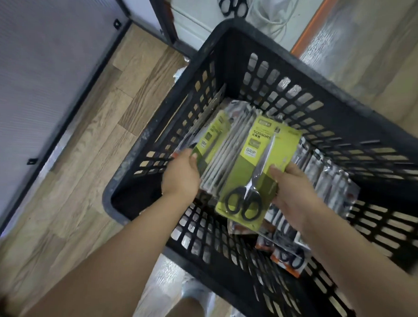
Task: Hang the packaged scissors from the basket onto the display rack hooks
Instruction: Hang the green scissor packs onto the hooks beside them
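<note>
Head view looks down into the black basket [231, 40]. Both hands hold one stack of scissors packs [229, 154] over it: left hand [181, 174] holds its left side, right hand [294, 185] pinches the front pack. Fingers behind are hidden. Packs below are blurry.

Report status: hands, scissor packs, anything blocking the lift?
Left hand and right hand grip a bundle of green scissor packs inside the black basket. More packs beside it. Nothing above blocks the lift.

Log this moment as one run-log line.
stage: picking up | left hand: holds green scissors packs | right hand: holds front pack | place: over black basket
</note>
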